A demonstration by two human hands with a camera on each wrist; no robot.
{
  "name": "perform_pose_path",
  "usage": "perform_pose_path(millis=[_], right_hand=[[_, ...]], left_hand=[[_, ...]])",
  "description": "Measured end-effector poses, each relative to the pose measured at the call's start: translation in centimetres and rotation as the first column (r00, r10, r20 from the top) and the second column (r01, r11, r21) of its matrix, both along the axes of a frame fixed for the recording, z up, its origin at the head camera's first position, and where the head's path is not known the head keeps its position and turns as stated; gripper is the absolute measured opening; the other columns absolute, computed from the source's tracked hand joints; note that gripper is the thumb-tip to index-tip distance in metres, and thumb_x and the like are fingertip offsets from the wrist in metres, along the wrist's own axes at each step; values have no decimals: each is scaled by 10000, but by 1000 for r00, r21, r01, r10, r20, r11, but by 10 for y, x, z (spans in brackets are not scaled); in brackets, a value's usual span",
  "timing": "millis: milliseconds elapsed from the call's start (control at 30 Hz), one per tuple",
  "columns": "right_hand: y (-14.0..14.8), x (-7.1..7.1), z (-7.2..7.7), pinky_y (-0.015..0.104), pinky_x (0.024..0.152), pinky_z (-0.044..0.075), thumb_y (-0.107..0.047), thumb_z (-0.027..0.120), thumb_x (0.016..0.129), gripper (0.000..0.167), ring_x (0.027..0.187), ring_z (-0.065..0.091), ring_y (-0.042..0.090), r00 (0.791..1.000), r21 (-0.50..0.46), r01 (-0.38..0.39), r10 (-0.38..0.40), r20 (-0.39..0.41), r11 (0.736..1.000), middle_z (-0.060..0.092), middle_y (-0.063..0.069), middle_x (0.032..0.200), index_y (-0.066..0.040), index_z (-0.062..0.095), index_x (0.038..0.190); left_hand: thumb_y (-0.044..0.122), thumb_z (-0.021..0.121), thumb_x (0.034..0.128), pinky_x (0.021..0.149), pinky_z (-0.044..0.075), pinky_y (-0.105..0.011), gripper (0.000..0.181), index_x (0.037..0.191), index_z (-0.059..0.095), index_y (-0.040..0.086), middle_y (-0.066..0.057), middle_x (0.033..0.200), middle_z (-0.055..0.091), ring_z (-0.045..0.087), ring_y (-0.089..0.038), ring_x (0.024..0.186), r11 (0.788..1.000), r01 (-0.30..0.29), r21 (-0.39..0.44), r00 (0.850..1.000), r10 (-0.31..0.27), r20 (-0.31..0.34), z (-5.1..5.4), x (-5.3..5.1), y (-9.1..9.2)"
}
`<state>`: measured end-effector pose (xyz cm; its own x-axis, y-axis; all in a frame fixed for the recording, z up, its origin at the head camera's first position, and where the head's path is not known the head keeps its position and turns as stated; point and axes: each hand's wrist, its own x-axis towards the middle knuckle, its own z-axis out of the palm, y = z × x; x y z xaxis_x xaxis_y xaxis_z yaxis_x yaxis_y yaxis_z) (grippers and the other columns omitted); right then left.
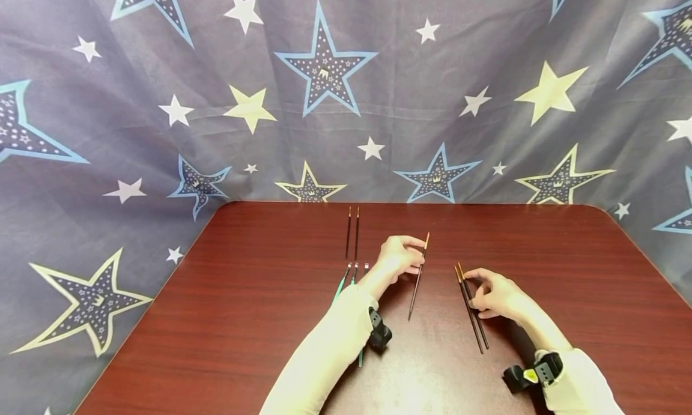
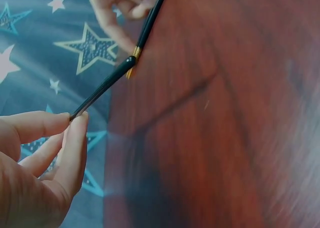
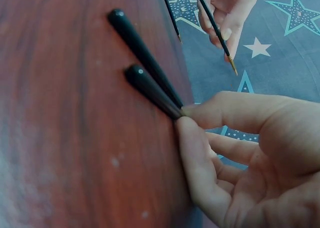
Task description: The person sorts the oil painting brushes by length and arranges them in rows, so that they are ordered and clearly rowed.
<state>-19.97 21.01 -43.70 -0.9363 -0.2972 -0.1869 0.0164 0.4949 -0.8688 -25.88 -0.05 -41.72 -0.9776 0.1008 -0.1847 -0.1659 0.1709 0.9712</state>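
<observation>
My left hand (image 1: 399, 257) pinches one dark thin brush (image 1: 418, 283) between thumb and fingers, its golden end up and away from me, above the table. In the left wrist view the left hand (image 2: 45, 163) grips that black handle (image 2: 102, 88) near its middle. To the right, my right hand (image 1: 497, 293) pinches two dark brushes (image 1: 471, 310), golden ends pointing away. The right wrist view shows the right hand (image 3: 240, 153) with thumb and finger on both black handles (image 3: 150, 63), which lie close side by side.
Two thin dark brushes (image 1: 352, 235) lie near the table's back edge. Several green-handled brushes (image 1: 340, 287) lie nearer, partly hidden under my left forearm. The red-brown table (image 1: 243, 319) meets a grey star-patterned cloth (image 1: 205, 54) behind.
</observation>
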Motion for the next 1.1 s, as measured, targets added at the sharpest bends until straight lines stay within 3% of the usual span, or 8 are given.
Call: perform_pose_path(millis=[167,367,500,700,967,1100], right_hand=[[-1,0,-2,318,543,579,36,611,732,559,629,580,168,1000,3,2,-2,2,1000,493,57,690,40,424,1259],[-2,-1,-3,319,540,579,54,603,712,560,643,588,163,1000,7,13,-13,5,1000,485,43,680,26,440,1248],[-2,0,-2,325,541,580,48,611,711,563,623,572,163,1000,4,11,-11,-1,1000,485,43,679,34,439,1247],[0,-1,0,316,541,580,41,614,718,559,613,567,156,1000,14,12,-12,-6,1000,491,46,683,27,440,1249],[0,0,2,321,540,581,57,593,703,554,659,606,163,1000,8,29,-29,-5,1000,495,46,683,23,450,1238],[-1,1,2,319,542,582,60,576,698,556,661,612,161,1000,8,26,-26,-4,1000,498,51,684,24,450,1239]], left_hand=[[-123,609,756,541,585,-290,321,1054,652,-11,-241,911,665,677,-301,747,1000,-15,15,1000,15,-10,6,-13,-17],[-110,575,773,555,588,-301,298,1052,643,-31,-215,840,666,665,-342,803,999,-47,22,998,48,-34,14,-28,-37],[-83,562,779,564,589,-303,296,1063,634,-45,-191,807,664,641,-384,868,999,-48,26,998,49,-49,14,-36,-47],[-71,561,770,576,590,-303,320,1084,619,-59,-132,733,647,665,-331,798,997,-69,30,995,71,-71,12,-49,-58],[-58,575,774,550,586,-280,292,1060,635,-46,-227,855,671,645,-372,867,989,-144,-16,985,142,-99,16,-64,-72],[-55,586,767,581,591,-309,280,1036,652,-18,-213,864,675,656,-354,844,982,-175,-66,980,167,-108,16,-72,-80]])
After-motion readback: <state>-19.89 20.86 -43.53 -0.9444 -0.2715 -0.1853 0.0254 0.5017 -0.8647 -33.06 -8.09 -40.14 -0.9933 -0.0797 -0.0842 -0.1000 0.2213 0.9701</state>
